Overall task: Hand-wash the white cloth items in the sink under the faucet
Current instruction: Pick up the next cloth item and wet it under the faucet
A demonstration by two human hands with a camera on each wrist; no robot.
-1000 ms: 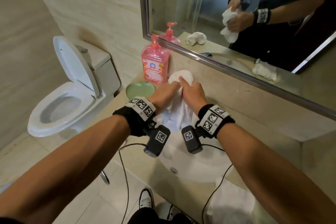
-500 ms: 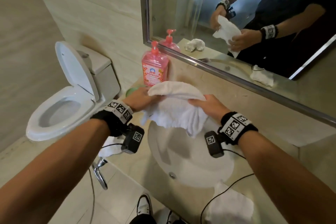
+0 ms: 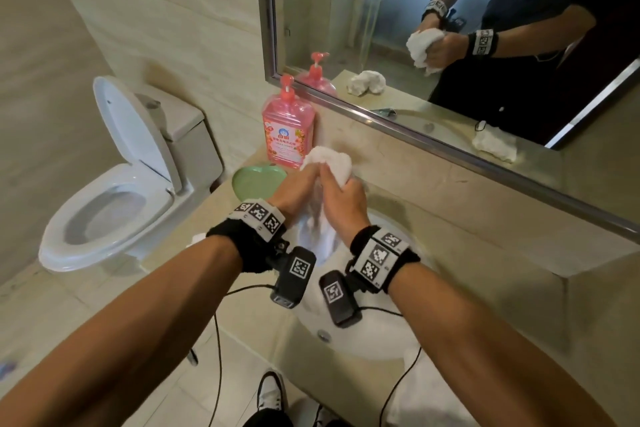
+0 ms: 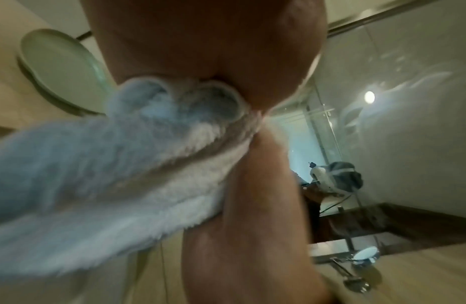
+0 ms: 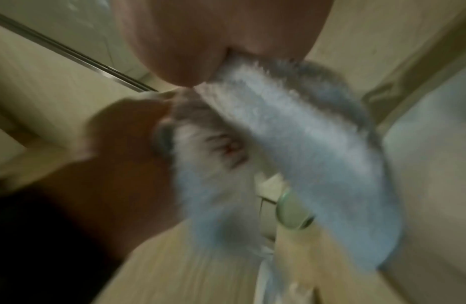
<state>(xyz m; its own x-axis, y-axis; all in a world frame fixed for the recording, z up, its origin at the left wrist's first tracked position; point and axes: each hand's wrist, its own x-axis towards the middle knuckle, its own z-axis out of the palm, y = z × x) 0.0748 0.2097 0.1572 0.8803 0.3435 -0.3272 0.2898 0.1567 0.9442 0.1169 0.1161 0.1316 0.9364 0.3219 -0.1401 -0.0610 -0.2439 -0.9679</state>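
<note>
A white terry cloth (image 3: 329, 163) is bunched between both hands above the far rim of the white sink (image 3: 367, 340). My left hand (image 3: 296, 189) grips its left part and my right hand (image 3: 343, 199) grips its right part, knuckles close together. A tail of the cloth (image 3: 318, 229) hangs down into the basin. The left wrist view shows the cloth (image 4: 138, 164) coming out of my fist, blurred. In the right wrist view the cloth (image 5: 299, 148) also runs out of my fist. The faucet is hidden behind the hands.
A pink pump soap bottle (image 3: 289, 128) and a green dish (image 3: 258, 180) stand left of the hands. Another white cloth (image 3: 412, 395) lies on the counter's near right edge. A toilet (image 3: 114, 191) with raised lid is at the left. The mirror (image 3: 450, 28) runs behind.
The cloth was spread wide between my parted hands half a second ago. Now both hands have come together and the cloth is bunched between them.
</note>
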